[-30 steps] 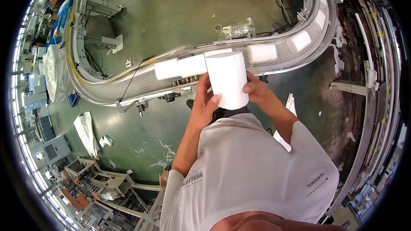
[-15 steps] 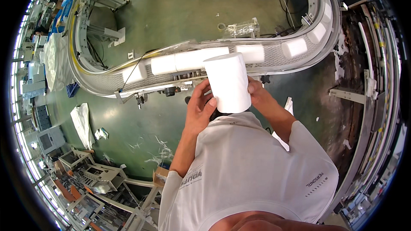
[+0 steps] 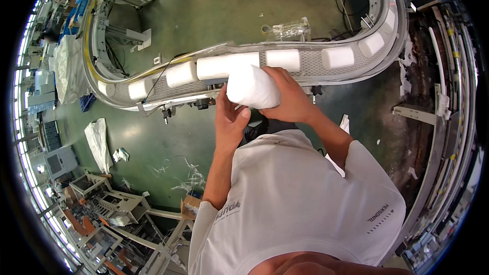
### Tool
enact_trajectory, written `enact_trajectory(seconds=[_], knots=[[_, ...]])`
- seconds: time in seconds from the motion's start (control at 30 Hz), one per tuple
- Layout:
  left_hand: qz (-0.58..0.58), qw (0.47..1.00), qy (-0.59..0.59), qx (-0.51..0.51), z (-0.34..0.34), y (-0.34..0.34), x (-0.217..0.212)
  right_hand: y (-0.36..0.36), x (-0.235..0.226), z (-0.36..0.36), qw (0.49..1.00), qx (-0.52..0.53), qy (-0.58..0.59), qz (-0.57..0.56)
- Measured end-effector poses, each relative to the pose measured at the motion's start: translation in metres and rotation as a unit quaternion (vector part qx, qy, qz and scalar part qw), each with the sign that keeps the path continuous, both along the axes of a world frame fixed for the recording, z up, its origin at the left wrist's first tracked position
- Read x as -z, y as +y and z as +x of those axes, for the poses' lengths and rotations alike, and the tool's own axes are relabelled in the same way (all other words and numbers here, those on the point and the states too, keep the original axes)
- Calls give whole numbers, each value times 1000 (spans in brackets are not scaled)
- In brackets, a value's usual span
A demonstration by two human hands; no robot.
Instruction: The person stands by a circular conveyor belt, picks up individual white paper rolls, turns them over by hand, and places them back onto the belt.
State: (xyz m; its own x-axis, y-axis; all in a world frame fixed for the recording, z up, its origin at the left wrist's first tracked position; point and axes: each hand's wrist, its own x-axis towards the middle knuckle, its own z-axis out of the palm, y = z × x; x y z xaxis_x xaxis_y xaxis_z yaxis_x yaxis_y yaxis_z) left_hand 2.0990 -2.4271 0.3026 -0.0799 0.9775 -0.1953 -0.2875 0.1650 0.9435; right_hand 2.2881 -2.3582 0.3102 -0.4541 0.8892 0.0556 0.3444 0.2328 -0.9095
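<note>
A thick white paper roll [image 3: 252, 87] is tilted in front of me, one pale rounded end turned toward me. My right hand [image 3: 291, 97] is wrapped over its right side, fingers on top. At the roll's lower left is my left hand [image 3: 229, 119], its fingers curled against the edge and its thumb just below. Some of the left fingertips are hidden behind the roll. Just beyond my hands, a curved conveyor [image 3: 310, 66] carries several similar white rolls, among them one squat roll [image 3: 282, 60] and a long white row [image 3: 216, 66].
Black knobs and brackets [image 3: 202, 104] stick out from the conveyor's near side. White sheeting [image 3: 98, 145] and plastic scraps [image 3: 192, 177] lie on the green floor at left. Machine frames [image 3: 119, 209] stand lower left. A metal rail [image 3: 415, 114] runs along the right.
The roll has tipped from upright to tilted, and its end now faces me. My right hand has moved up over it. Rolls on the conveyor have shifted left.
</note>
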Motion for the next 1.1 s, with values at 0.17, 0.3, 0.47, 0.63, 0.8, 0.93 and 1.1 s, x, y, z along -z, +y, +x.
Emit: enact_trajectory(seconds=[0.17,0.3,0.47,0.63,0.8,0.93,1.1], knots=[[-79,992,83,-43,5,7,1,-11,-4,-9,970,-37,-153,187],[-96,990,-61,-84,-3,3,15,-8,-17,-1,988,-45,-82,120],[-65,981,-163,-80,-7,0,14,-12,8,16,973,5,164,-165],[-59,972,-223,-49,-4,-2,12,-13,20,7,954,10,212,-212],[-85,967,-228,-69,-16,-5,23,-14,-5,-1,968,11,162,-193],[-83,975,-197,-62,-19,-4,22,-14,-4,-2,964,-1,180,-196],[-92,979,-170,-69,-16,-6,25,-13,10,2,965,-4,186,-184]])
